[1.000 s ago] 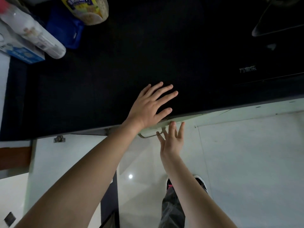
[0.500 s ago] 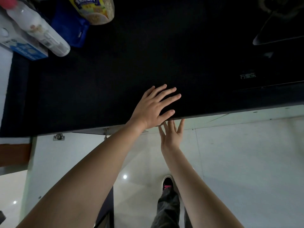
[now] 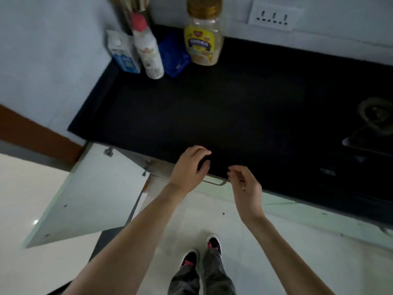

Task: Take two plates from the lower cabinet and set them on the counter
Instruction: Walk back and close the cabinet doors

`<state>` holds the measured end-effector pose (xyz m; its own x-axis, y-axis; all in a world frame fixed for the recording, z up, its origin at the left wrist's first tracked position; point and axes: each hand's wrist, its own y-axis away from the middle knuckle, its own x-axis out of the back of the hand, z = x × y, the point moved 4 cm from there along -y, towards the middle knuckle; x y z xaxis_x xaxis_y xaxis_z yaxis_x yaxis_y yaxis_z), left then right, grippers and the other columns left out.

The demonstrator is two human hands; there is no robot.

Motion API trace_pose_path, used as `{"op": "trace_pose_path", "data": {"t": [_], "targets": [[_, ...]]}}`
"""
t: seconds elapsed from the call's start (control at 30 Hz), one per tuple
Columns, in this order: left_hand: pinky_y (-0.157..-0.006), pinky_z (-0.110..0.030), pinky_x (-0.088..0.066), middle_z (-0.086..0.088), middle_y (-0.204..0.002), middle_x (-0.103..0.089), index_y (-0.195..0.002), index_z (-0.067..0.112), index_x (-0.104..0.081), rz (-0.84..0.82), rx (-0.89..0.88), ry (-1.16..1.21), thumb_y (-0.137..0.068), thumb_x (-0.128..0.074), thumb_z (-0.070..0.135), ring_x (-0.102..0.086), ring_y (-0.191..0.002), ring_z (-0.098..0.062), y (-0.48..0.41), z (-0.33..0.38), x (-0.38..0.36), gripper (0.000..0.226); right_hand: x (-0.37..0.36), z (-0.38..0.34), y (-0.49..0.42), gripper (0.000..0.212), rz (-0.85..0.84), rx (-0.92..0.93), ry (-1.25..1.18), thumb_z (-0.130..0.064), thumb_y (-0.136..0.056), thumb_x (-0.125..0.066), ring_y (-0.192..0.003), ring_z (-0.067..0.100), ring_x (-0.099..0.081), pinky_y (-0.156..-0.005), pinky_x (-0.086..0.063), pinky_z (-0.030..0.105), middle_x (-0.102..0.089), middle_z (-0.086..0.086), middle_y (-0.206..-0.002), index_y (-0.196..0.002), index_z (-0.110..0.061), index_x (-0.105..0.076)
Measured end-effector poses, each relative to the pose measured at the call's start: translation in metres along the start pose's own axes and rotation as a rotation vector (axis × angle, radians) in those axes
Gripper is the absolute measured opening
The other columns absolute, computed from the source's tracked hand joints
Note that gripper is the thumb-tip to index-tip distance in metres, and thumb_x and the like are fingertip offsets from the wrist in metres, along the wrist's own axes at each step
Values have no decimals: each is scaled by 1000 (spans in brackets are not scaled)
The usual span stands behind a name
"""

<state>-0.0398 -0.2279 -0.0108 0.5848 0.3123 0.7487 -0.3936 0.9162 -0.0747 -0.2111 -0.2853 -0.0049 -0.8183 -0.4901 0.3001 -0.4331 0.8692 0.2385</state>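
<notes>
No plates show in this view. The black counter [image 3: 223,107] runs across the middle. My left hand [image 3: 189,167] hovers at its front edge, fingers loosely curled, holding nothing. My right hand [image 3: 244,186] hangs just in front of the edge, fingers loosely bent, also empty. Between the hands, under the edge, a metal handle [image 3: 214,182] of a lower cabinet door shows. Left of it, another white lower cabinet door [image 3: 91,192] stands swung wide open. The cabinet's inside is hidden under the counter.
At the counter's back left stand a milk carton [image 3: 124,53], a white bottle [image 3: 147,47], a blue packet [image 3: 173,54] and a yellow-labelled jar [image 3: 202,37]. A gas hob [image 3: 370,128] lies at the right. A wall socket [image 3: 274,15] sits above. My feet [image 3: 202,252] stand on the white floor.
Both hands were flat at the counter edge, the right one against the door by the handle; now they have drawn back with fingers curled. The view has pulled up and back.
</notes>
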Motion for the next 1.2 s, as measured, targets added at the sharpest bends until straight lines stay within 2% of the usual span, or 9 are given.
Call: {"op": "trace_pose_path", "data": {"t": [0.17,0.27,0.37,0.5,0.63,0.73,0.83,1.03,1.2], "targets": [[-97,-24,-43,2,-126,-58,-125,21,-58,241,305,-53,-92,-53,24,-54,-114,-14,71,-81,69,33,-75,-39,-24,25,-332,225,208,-16,-99,-50,-107,3,-62,-90,-54,23,-65,-7,-115,-119,-19,-65],[-104,-33,-40,1,-135,-55,-132,23,-54,314,526,-160,-96,-51,29,-46,-125,-17,115,-137,103,37,-130,-49,-39,32,-427,442,424,-16,-98,-52,-118,9,-59,-99,-52,29,-62,-1,-128,-130,-16,-60],[-110,-41,-36,-2,-143,-48,-139,19,-47,343,719,-224,-96,-50,30,-40,-134,-23,156,-188,128,45,-181,-43,-65,46,-529,618,681,-27,-98,-53,-139,16,-42,-116,-35,34,-48,2,-149,-143,-18,-49],[-116,-42,-25,-9,-149,-37,-145,16,-36,424,982,-285,-95,-49,38,-30,-139,-27,202,-240,151,56,-209,-23,-108,60,-516,716,1013,-51,-96,-29,-150,20,-19,-122,-11,43,-30,-3,-160,-152,-28,-33],[-112,-44,-26,-15,-142,-47,-144,14,-37,352,1142,-367,-97,-39,45,-39,-130,-33,226,-280,161,57,-211,-18,-117,61,-464,772,1111,-55,-95,-25,-150,21,-21,-122,-13,43,-33,-4,-159,-151,-32,-31],[-86,-43,-45,-13,-112,-66,-122,17,-52,277,1180,-342,-99,-32,42,-58,-98,-32,230,-294,166,40,-209,-20,-117,60,-457,773,1105,-55,-95,-26,-149,21,-22,-121,-15,43,-34,-3,-158,-150,-33,-31],[-63,-38,-46,-8,-90,-69,-100,16,-55,226,1161,-333,-99,-33,39,-59,-77,-31,230,-286,168,31,-209,-23,-116,61,-451,765,1092,-55,-94,-26,-149,23,-23,-120,-16,44,-36,-1,-157,-149,-30,-35],[-72,-31,-52,2,-89,-74,-108,22,-72,166,1094,31,-93,-55,37,-68,-82,-21,225,-233,128,27,-208,-25,-115,61,-447,774,1070,-55,-94,-28,-148,23,-25,-120,-17,45,-38,0,-156,-149,-29,-37],[-75,-33,-62,3,-97,-75,-117,16,-70,346,1115,497,-88,-66,26,-71,-82,-9,181,-192,63,31,-207,-20,-119,60,-452,749,1117,-56,-95,-28,-150,20,-19,-122,-11,42,-31,-4,-160,-151,-34,-30]]}}
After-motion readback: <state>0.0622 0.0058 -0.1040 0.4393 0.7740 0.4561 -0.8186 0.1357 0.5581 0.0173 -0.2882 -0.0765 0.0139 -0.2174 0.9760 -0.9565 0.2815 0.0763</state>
